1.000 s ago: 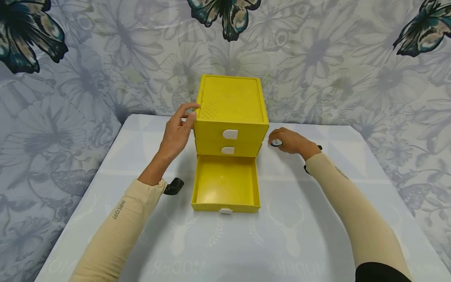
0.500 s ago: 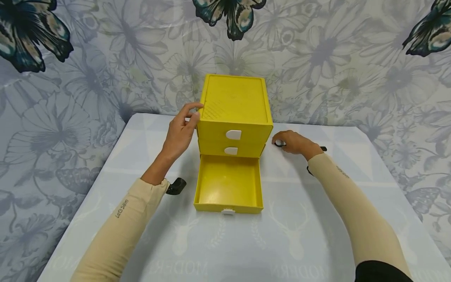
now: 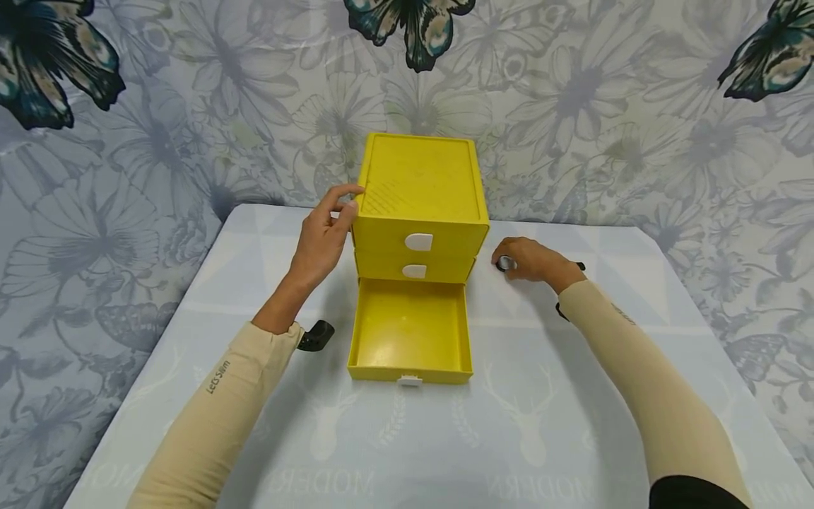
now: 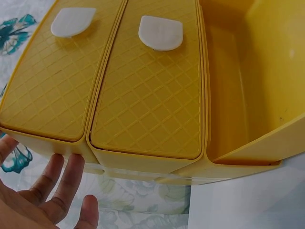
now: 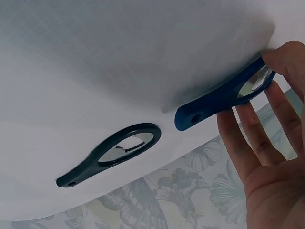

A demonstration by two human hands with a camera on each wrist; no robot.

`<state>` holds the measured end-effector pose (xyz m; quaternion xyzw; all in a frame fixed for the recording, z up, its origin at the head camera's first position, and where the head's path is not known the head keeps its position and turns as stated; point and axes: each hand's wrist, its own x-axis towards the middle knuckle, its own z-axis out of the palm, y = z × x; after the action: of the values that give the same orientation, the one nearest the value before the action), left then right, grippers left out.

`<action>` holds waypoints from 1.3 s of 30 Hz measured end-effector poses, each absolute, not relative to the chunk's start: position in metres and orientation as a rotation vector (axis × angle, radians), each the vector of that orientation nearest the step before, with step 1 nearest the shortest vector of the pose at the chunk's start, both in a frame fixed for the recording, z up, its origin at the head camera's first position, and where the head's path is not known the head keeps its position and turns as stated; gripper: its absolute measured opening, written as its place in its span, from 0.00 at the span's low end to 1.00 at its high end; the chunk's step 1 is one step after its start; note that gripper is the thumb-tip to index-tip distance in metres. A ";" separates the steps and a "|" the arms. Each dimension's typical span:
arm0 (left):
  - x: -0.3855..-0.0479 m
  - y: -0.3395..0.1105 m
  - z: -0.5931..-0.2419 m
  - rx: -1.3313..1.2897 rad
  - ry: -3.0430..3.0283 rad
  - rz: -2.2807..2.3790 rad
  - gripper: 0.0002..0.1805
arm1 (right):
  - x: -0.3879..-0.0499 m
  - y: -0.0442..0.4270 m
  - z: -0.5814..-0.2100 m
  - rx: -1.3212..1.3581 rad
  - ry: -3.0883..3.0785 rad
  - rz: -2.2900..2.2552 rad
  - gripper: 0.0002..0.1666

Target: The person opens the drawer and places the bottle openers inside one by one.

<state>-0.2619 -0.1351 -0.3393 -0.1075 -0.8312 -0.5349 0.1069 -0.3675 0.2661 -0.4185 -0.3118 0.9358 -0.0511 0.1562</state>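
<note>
A yellow drawer unit [image 3: 420, 177] stands near the back of the table, two upper drawers closed. Its bottom drawer [image 3: 410, 329] is pulled out with nothing visible inside. Fingertips of my left hand [image 3: 319, 240] touch the unit's left side near the top; in the left wrist view the fingers are spread and fairly straight. To the right of the unit, my right hand [image 3: 528, 258] pinches a blue magnifying glass [image 5: 209, 106] at the lens end, its handle pointing away from the palm. A dark magnifying glass [image 5: 126, 145] lies on the table beside it.
The table [image 3: 407, 438] has a pale cover with deer heads and lettering. Behind it hangs a grey floral backdrop [image 3: 254, 106] with butterflies, close to the unit's back. White tabs [image 4: 161, 33] stick out from the drawer fronts.
My right hand has shifted slightly right, away from the unit, and the lens in it has turned to look rounder from above. My left hand and the drawers stay as they were.
</note>
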 end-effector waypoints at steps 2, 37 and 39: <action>-0.262 -0.135 -0.340 -0.316 -2.449 -1.570 0.23 | -0.365 0.265 -0.417 -0.897 2.684 -0.152 0.22; -0.262 -0.136 -0.340 -0.291 -2.455 -1.576 0.23 | -0.253 0.205 -0.346 -1.210 2.631 -0.070 0.17; -0.263 -0.135 -0.340 -0.301 -2.449 -1.587 0.23 | -0.249 0.200 -0.344 -1.240 2.623 -0.062 0.17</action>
<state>-0.2627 -0.1355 -0.3400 -0.1021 -0.8302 -0.5381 0.1039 -0.2494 0.1997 -0.3437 -0.4242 0.8974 -0.0213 0.1197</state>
